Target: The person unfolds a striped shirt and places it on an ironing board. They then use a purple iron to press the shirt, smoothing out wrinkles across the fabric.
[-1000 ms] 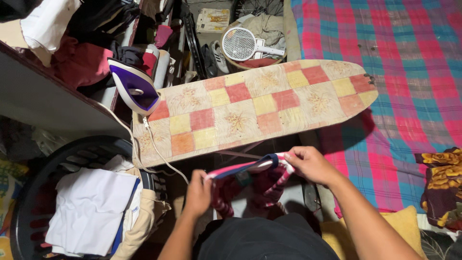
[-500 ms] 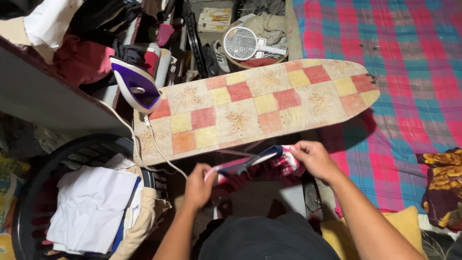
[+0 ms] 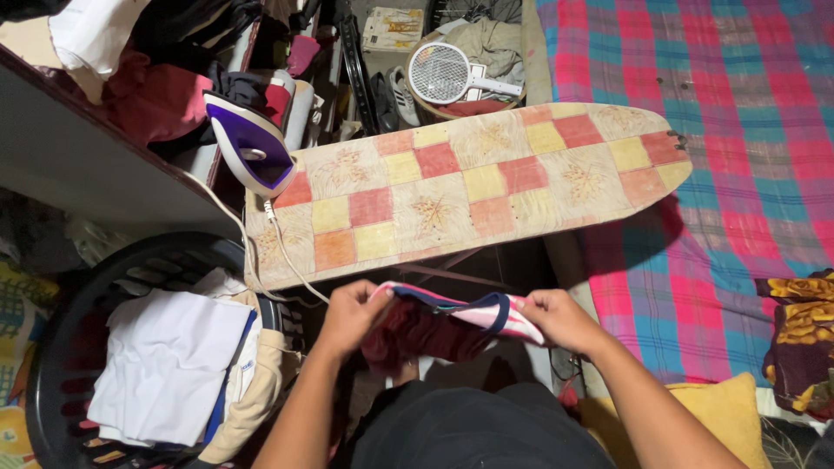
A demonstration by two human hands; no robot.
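Both hands are gripping 1 garment (image 3: pixel 452 323) at 6 o'clock below the ironing board (image 3: pixel 469 187) — left hand (image 3: pixel 352 314) and right hand (image 3: pixel 560 320) each pinching an end, stretching it out — while the board is lying bare and the iron (image 3: pixel 252 143) is standing upright at 10 o'clock.

Bare forearms, no sleeves in view, dark garment below

A cramped home bedroom is being shown: an ironing board (image 3: pixel 469 187) is being stood beside a plaid-covered bed (image 3: pixel 747 130), with a laundry basket (image 3: pixel 95 287) nearby.
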